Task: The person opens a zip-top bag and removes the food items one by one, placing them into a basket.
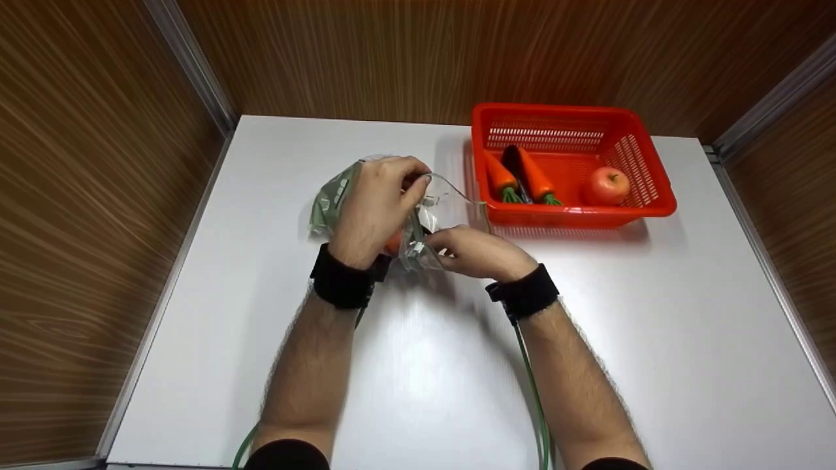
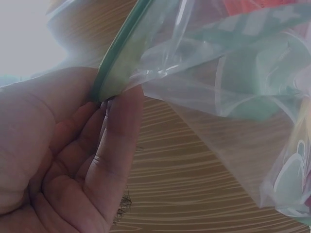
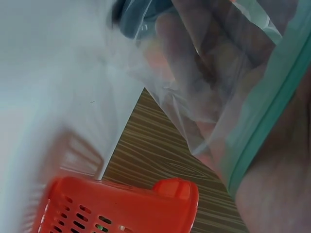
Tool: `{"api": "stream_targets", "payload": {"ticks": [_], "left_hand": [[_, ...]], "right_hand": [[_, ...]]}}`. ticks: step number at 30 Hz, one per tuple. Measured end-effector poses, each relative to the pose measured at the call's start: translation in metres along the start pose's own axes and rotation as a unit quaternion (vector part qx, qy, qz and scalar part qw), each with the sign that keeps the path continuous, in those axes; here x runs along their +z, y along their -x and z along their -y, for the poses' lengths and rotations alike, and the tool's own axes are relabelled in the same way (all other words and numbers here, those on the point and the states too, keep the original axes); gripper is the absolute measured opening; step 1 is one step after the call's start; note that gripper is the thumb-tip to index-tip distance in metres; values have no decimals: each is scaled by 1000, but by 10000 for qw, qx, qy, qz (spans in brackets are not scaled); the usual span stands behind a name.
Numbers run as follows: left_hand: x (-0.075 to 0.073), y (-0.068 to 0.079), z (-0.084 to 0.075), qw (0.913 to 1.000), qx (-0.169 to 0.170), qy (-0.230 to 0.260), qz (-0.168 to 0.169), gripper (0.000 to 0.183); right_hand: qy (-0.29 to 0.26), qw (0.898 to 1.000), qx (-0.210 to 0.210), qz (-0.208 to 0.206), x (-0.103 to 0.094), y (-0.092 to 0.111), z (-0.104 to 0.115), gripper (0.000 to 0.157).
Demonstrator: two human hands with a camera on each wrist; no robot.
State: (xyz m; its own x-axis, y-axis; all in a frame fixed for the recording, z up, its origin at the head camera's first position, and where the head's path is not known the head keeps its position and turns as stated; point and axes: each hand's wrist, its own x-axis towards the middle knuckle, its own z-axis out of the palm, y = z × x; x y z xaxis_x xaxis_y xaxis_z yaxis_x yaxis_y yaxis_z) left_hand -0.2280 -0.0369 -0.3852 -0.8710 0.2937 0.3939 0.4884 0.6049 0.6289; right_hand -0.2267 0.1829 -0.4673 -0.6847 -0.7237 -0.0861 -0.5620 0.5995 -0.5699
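A clear resealable plastic bag (image 1: 450, 202) with a green printed panel and green zip edge lies between the hands, its mouth spread toward the right. My left hand (image 1: 382, 196) pinches the zip edge (image 2: 119, 53) between thumb and fingertips. Reaching into the mouth, my right hand (image 1: 480, 251) shows through the film in the right wrist view. Beside its fingertips is a dark, glossy, rounded thing (image 3: 141, 19); whether the fingers grip it cannot be told. Something orange-red (image 1: 393, 243) shows through the bag near the left wrist.
A red plastic basket (image 1: 575, 217) stands at the back right, holding two carrots (image 1: 537, 173), a dark elongated thing between them, and an apple (image 1: 609, 186). Wood-grain panels (image 1: 366, 59) border the white table (image 1: 405, 365). Green cables run along both forearms.
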Motion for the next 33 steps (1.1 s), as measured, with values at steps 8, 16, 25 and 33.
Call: {"api": "stream_targets", "payload": {"ticks": [8, 16, 25, 33], "left_hand": [[0, 0, -1, 10000, -36, -6, 34, 16], [2, 1, 2, 10000, 46, -44, 5, 16], [3, 1, 3, 10000, 74, 54, -21, 16], [2, 0, 1, 10000, 39, 16, 8, 16]], "right_hand": [[41, 9997, 83, -235, -4, 5, 0, 5], [-107, 9994, 113, 315, 1, 4, 3, 18], [107, 9998, -142, 82, 2, 0, 3, 12], [185, 9990, 25, -409, -4, 3, 0, 24]]}}
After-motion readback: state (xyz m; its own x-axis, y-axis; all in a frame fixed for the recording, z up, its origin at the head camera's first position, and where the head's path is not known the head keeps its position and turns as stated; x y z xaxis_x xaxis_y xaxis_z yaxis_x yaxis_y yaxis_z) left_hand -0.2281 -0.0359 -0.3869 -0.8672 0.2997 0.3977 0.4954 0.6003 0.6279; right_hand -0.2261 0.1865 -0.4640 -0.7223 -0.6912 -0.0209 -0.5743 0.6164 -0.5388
